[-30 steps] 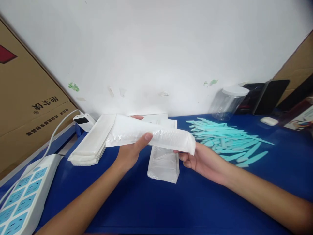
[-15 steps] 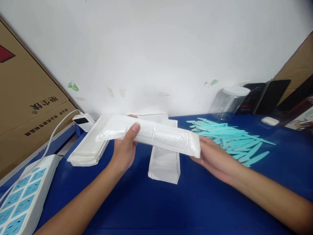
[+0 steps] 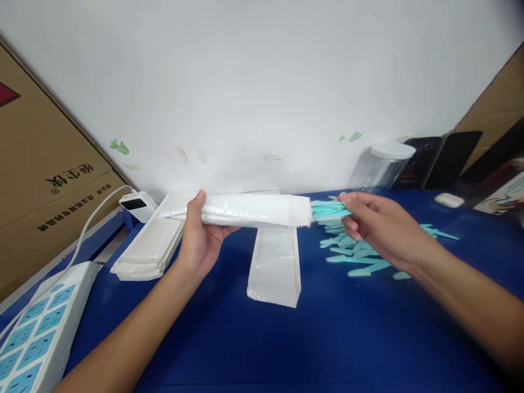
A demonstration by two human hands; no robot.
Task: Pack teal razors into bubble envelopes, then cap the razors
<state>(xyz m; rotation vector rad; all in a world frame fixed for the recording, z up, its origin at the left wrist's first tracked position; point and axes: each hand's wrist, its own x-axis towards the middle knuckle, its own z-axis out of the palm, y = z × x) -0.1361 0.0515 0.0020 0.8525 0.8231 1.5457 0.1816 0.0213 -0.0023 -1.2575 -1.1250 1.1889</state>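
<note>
Between the clasping left fingers lies a white pouch, while right fingers pinch turquoise sticks.

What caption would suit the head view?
Left hand holds a white padded pouch; right hand pinches turquoise sticks near its end.

- Held pouch: plastic-looking film — glossy, wrinkled
- Teal sticks: smooth plastic
- Jar: clear, shiny plastic
- Carton: matt cardboard
- Bench: smooth, faintly glossy
</note>
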